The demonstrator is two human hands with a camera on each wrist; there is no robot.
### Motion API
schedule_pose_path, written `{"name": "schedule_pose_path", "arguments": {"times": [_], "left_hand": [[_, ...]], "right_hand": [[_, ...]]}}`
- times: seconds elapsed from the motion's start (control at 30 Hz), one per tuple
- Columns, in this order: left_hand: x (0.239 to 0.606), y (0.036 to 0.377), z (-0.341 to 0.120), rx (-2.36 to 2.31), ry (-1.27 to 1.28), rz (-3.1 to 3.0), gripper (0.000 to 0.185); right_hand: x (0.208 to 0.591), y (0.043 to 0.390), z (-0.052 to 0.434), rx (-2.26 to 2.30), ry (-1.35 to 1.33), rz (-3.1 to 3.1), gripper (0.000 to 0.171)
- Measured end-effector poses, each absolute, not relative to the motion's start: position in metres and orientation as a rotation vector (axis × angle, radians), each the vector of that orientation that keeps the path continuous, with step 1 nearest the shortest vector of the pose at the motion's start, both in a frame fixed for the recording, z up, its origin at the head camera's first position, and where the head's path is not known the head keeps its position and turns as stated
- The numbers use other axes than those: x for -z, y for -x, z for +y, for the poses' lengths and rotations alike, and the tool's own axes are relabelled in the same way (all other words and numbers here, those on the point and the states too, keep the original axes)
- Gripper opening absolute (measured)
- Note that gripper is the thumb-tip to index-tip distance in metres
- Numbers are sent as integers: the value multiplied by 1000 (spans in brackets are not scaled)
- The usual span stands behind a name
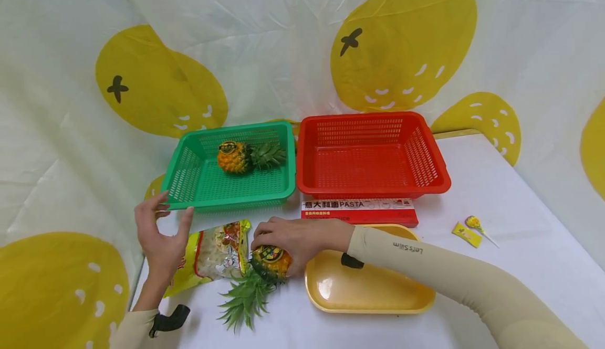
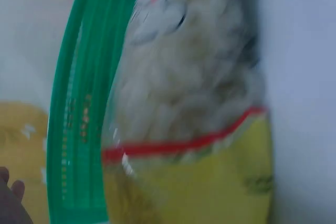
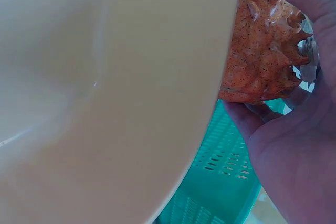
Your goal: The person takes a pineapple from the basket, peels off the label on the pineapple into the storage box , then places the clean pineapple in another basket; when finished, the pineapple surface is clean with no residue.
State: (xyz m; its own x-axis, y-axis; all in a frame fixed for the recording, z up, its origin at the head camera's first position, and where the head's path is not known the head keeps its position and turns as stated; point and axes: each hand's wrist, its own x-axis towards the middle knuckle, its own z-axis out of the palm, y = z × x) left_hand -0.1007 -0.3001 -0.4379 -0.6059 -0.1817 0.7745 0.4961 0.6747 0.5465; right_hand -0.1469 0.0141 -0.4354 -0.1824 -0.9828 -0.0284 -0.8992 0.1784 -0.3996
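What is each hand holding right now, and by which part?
The right hand grips the pineapple on the table by its fruit body, the crown free. The left hand holds nothing, open beside the snack bag.

Bright, even, diffuse light, faint soft shadows, small glare on the yellow tray [image 1: 331, 291], head view sharp, left wrist view motion-blurred, right wrist close-up soft.

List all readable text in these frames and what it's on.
"PASTA", after Chinese characters: red and white box in front of the red basket.
"Let's Slim", seen upside down: right sleeve.
Pineapple labels, snack bag and small yellow sachet: print too small or blurred to read.
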Motion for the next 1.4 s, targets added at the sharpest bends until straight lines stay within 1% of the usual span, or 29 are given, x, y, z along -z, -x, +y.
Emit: {"name": "schedule_pose_path", "arguments": {"times": [0.1,0.2,0.33,0.43,0.53,0.7,0.83,1.07,1.3,1.4], "left_hand": [[432,92,-277,1046,363,-1986,51],[438,91,-270,1086,440,-2018,50],[446,89,-266,1166,482,-2087,52],[458,88,-268,1238,492,-2133,58],[469,87,-271,1296,480,-2207,68],[476,82,-271,1367,492,-2339,82],[477,77,-267,1422,538,-2401,89],[481,71,-257,1434,585,-2518,102],[478,66,-248,1311,617,-2588,107],[478,62,-245,1296,592,-2616,109]], "right_hand": [[437,148,15,432,1803,2177,79],[436,148,16,429,1804,2180,82],[435,148,17,424,1793,2185,86],[435,147,17,432,1788,2181,85],[436,148,17,441,1790,2178,84],[437,149,18,449,1794,2176,85],[436,149,19,460,1788,2174,88],[438,149,19,470,1803,2169,85],[439,149,20,470,1820,2184,90],[440,149,20,484,1823,2187,91]]}}
